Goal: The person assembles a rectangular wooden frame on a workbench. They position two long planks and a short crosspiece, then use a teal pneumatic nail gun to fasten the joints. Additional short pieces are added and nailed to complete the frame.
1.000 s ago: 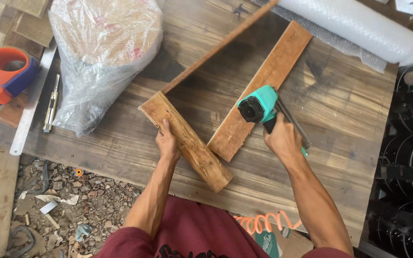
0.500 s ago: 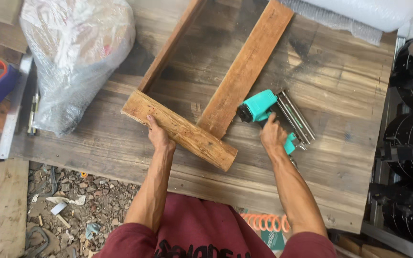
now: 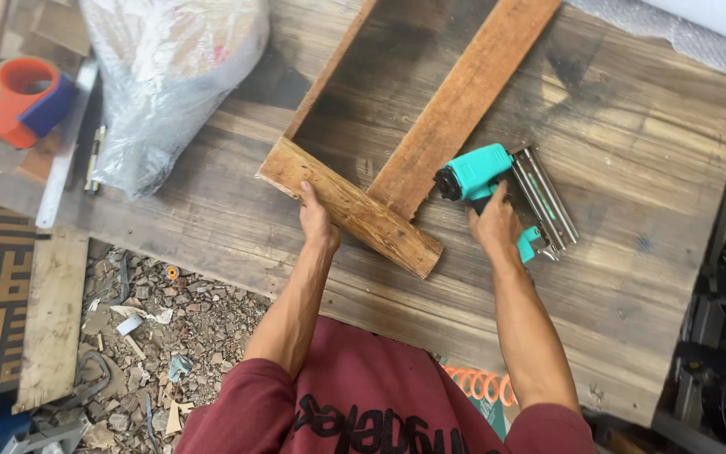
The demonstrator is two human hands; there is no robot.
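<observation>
Left hand: presses flat, fingers spread wide, on the short cross plank at the near end of the frame; holds nothing.
Right hand: grip wrapped around the teal nail gun, just right of the cross plank, on the wooden counter.
Long plank: butts against the cross plank, running away.
Thin strip: meets the plank's left end.
Risk: the left fingers lie near the joint; a nail could exit sideways, or the unclamped plank could slide.
</observation>
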